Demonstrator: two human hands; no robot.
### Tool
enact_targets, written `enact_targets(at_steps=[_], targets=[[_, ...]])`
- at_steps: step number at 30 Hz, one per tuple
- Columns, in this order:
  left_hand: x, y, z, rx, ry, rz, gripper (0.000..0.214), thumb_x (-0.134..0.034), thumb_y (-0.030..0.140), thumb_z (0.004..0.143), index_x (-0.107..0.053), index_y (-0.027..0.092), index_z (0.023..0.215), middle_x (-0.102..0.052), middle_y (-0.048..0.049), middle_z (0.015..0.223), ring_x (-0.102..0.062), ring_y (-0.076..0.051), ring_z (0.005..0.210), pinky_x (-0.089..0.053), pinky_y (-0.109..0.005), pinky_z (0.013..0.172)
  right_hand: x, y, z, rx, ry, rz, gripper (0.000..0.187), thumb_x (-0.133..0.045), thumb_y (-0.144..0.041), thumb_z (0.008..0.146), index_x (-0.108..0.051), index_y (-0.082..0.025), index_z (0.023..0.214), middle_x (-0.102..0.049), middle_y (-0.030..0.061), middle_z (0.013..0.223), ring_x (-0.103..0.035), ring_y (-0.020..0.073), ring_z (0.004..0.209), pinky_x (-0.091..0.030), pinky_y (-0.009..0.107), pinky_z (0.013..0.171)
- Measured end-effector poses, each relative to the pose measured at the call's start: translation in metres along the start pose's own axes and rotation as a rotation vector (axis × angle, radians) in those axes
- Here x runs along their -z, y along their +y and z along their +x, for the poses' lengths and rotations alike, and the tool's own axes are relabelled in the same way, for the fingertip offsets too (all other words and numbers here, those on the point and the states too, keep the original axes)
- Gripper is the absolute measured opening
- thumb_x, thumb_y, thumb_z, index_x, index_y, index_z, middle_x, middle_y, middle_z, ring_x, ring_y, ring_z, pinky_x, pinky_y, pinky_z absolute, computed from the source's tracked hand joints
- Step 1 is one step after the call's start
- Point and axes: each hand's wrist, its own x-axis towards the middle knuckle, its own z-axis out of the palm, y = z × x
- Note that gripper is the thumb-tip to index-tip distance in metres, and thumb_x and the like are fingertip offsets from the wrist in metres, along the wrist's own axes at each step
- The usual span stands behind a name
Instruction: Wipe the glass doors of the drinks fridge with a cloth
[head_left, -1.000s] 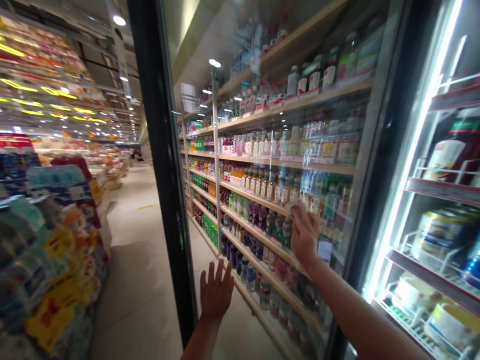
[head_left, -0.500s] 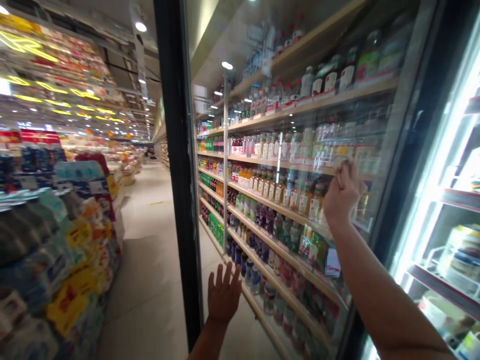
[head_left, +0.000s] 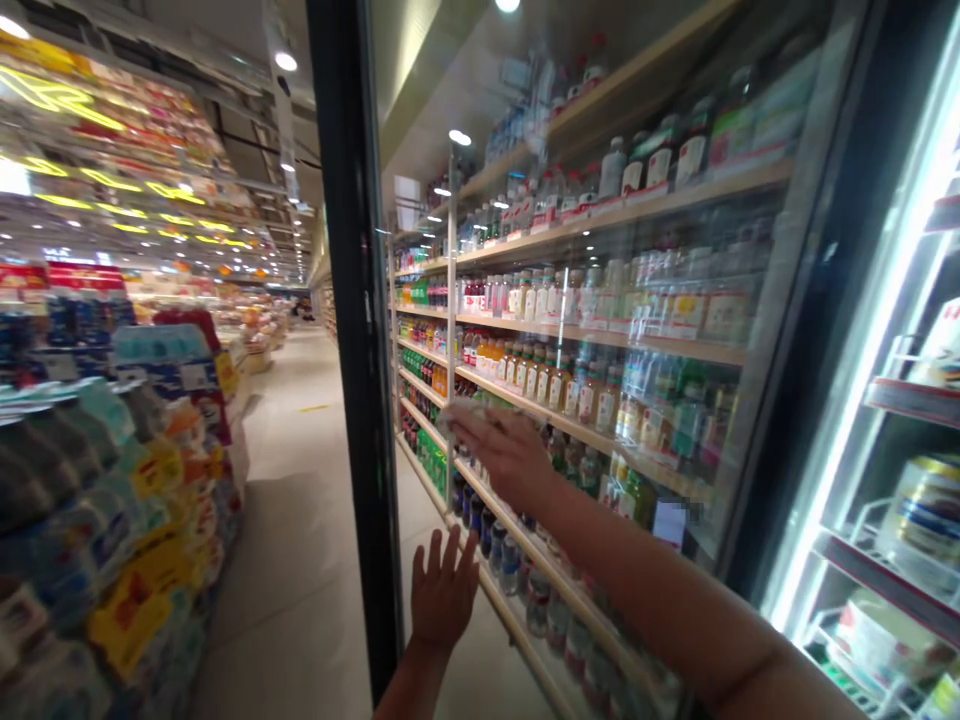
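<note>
A glass cooler door (head_left: 600, 300) stands swung out in front of me, its black frame edge (head_left: 352, 330) at the centre. My left hand (head_left: 444, 592) lies flat on the lower glass near that edge, fingers spread. My right hand (head_left: 501, 447) presses a pale cloth (head_left: 465, 412) against the glass at mid height, motion-blurred. Shelves of bottled drinks (head_left: 555, 375) show through the glass.
The lit cooler interior (head_left: 892, 480) with cans and cartons on wire shelves is at the right. A stacked display of packaged goods (head_left: 112, 480) fills the left. A store aisle floor (head_left: 292, 500) runs away between them.
My right hand swept the cloth from the upper right of the glass down and left to mid height. My left hand stayed flat on the lower glass.
</note>
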Motion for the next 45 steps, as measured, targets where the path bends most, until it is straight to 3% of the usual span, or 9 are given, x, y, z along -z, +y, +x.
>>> enact_targets(at_steps=[5,11,15,20,25,33,36,41,45], targets=[[-0.001,-0.002,0.001,-0.002,-0.003,0.003,0.062,-0.049,0.023,0.101,-0.025,0.028,0.159,-0.044,-0.0087,0.155,-0.013,-0.024,0.154,-0.012,-0.049,0.127,-0.011,-0.006,0.035,-0.22,0.099,-0.047,0.043,-0.044,-0.017,0.097,-0.058,-0.022,0.138,-0.048,-0.0067,0.153,-0.046,0.026,0.12,-0.043,0.04,0.098],[-0.008,-0.008,-0.004,-0.029,0.018,-0.037,0.068,-0.048,0.019,0.101,-0.016,0.031,0.16,-0.033,-0.0067,0.161,-0.01,-0.024,0.154,-0.011,-0.051,0.127,-0.034,-0.058,-0.007,0.199,0.008,-0.005,0.034,-0.044,-0.026,0.101,-0.064,-0.025,0.128,-0.044,-0.0108,0.155,-0.048,0.0147,0.119,-0.047,0.028,0.087],[-0.01,-0.013,-0.001,-0.077,-0.009,0.039,0.072,-0.056,0.014,0.096,-0.023,0.026,0.159,-0.019,-0.0062,0.165,-0.011,-0.027,0.154,-0.008,-0.049,0.128,-0.023,-0.028,0.021,0.062,-0.055,-0.071,0.039,-0.039,-0.028,0.102,-0.057,-0.029,0.137,-0.034,-0.0131,0.161,-0.047,0.018,0.122,-0.047,0.033,0.088],[-0.007,-0.014,0.005,-0.096,0.009,0.063,0.072,-0.057,0.014,0.096,-0.024,0.027,0.158,-0.018,-0.0044,0.165,-0.012,-0.026,0.154,-0.009,-0.048,0.128,-0.011,-0.006,0.061,-0.183,-0.106,-0.129,0.047,-0.038,-0.027,0.101,-0.044,-0.028,0.148,-0.02,-0.01,0.166,-0.043,0.0259,0.131,-0.045,0.041,0.097],[-0.007,-0.015,0.004,-0.119,0.003,0.089,0.072,-0.058,0.013,0.096,-0.023,0.023,0.158,-0.017,-0.0066,0.165,-0.012,-0.028,0.154,-0.009,-0.048,0.127,-0.011,-0.006,0.058,0.019,-0.077,-0.099,0.042,-0.039,-0.025,0.101,-0.052,-0.025,0.141,-0.031,-0.0096,0.163,-0.04,0.0228,0.133,-0.045,0.037,0.097],[-0.009,-0.018,0.001,-0.135,0.003,0.103,0.073,-0.061,0.012,0.095,-0.025,0.021,0.158,-0.02,-0.0083,0.164,-0.014,-0.03,0.153,-0.011,-0.049,0.127,0.025,0.073,0.072,-0.393,0.132,-0.044,0.056,-0.04,-0.007,0.092,-0.051,-0.023,0.145,-0.045,-0.0018,0.155,-0.041,0.0238,0.125,-0.037,0.043,0.109],[-0.012,-0.021,-0.001,-0.13,0.017,0.095,0.072,-0.06,0.013,0.095,-0.026,0.023,0.158,-0.021,-0.0082,0.164,-0.016,-0.029,0.153,-0.012,-0.05,0.127,0.016,0.05,0.045,-0.273,0.099,-0.095,0.05,-0.043,-0.011,0.094,-0.054,-0.023,0.142,-0.044,-0.006,0.156,-0.042,0.0231,0.122,-0.04,0.04,0.103],[-0.017,-0.028,-0.003,-0.13,0.005,0.077,0.072,-0.059,0.012,0.095,-0.027,0.023,0.158,-0.022,-0.0093,0.163,-0.015,-0.03,0.153,-0.011,-0.051,0.127,-0.007,-0.003,-0.013,0.163,-0.075,-0.097,0.037,-0.044,-0.028,0.101,-0.06,-0.031,0.135,-0.038,-0.0126,0.159,-0.043,0.0162,0.125,-0.043,0.03,0.092],[-0.018,-0.028,-0.001,-0.134,0.002,0.072,0.072,-0.06,0.012,0.095,-0.027,0.023,0.158,-0.021,-0.009,0.164,-0.014,-0.029,0.153,-0.01,-0.05,0.127,0.005,0.006,-0.021,0.179,-0.143,-0.087,0.039,-0.044,-0.027,0.101,-0.058,-0.03,0.137,-0.041,-0.0128,0.157,-0.044,0.0159,0.124,-0.043,0.03,0.091]])
